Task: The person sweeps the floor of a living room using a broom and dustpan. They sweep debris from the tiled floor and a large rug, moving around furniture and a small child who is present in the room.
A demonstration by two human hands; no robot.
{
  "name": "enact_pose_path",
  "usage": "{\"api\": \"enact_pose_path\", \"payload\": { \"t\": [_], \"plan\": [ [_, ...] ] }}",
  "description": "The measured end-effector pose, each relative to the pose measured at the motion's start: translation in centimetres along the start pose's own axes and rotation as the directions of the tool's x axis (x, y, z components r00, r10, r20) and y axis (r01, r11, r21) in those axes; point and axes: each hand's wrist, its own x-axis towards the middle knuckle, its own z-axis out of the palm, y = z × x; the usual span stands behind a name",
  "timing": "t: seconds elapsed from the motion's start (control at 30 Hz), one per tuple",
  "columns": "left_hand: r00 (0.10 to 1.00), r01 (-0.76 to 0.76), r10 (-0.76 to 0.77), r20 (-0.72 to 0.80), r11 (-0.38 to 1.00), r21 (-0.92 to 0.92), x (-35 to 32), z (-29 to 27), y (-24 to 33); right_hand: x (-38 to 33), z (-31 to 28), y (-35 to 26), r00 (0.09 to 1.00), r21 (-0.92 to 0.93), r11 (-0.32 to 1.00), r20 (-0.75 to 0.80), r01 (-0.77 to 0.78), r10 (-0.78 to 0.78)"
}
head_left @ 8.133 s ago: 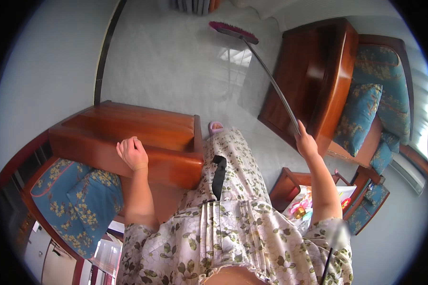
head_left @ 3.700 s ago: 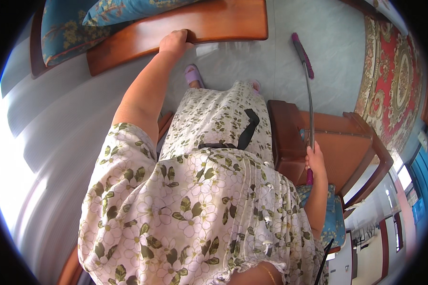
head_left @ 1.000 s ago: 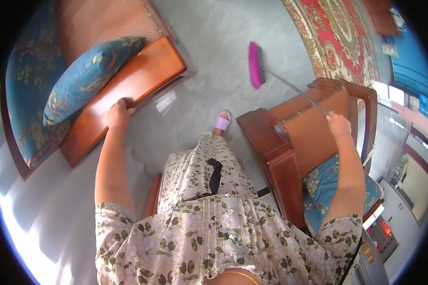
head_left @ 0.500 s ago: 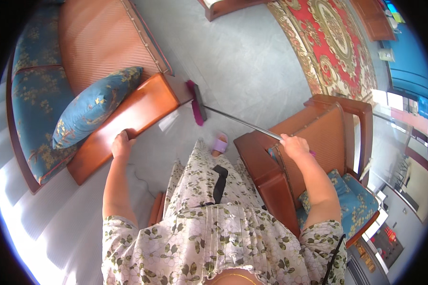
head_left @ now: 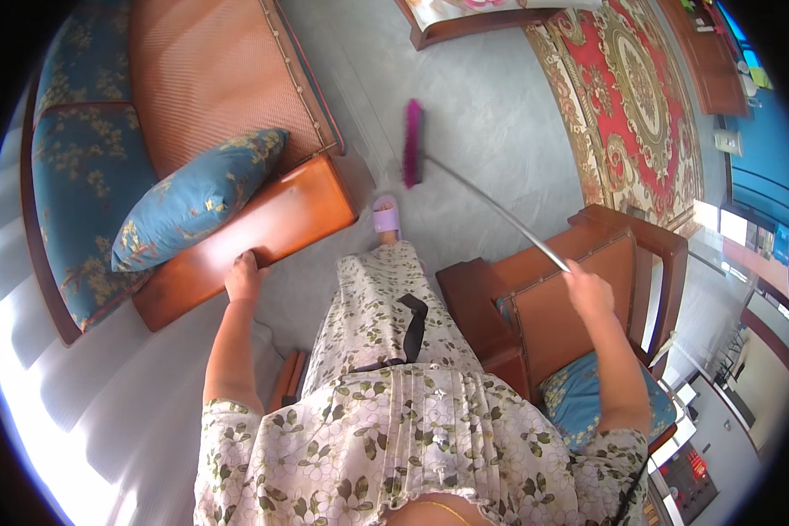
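My right hand (head_left: 587,289) grips the thin metal handle of a broom (head_left: 491,206) whose magenta head (head_left: 412,142) rests on the grey floor ahead of my slippered foot (head_left: 386,215). My left hand (head_left: 245,272) presses on the wooden armrest of a sofa (head_left: 263,228) at my left. A blue floral cushion (head_left: 197,197) lies on the sofa seat just beyond that hand.
A wooden armchair (head_left: 587,298) with a blue seat cushion stands at my right, under my right arm. A red patterned rug (head_left: 640,96) covers the floor further right. A low wooden table edge (head_left: 473,22) shows at the top. Grey floor lies between the sofa and the armchair.
The broom head has slid to the right, away from the sofa's corner and out over the open floor. My right hand has gone right with the handle. My left hand stays on the armrest.
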Motion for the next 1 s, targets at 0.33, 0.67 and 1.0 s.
{"api": "enact_pose_path", "payload": {
  "t": [0.33, 0.67, 1.0],
  "plan": [
    [0.999, 0.03, -0.029, 0.014, 0.999, -0.045, -0.4, -1.0, 0.6, 14.8, -5.6, -0.9, 0.999, 0.07, 0.997, 0.019, 0.039, -0.04],
    [0.962, -0.249, 0.149, -0.228, 0.819, -0.517, 2.5, -10.7, 14.0, 6.5, -8.1, 3.7, 0.99, 0.162, 0.985, -0.119, -0.058, 0.078],
    [0.891, -0.04, -0.197, -0.409, 0.862, -0.505, 11.5, -6.3, 18.0, 22.9, -16.8, -8.5, 0.772, 0.876, 0.298, 0.477, -0.379, -0.42]
  ]
}}
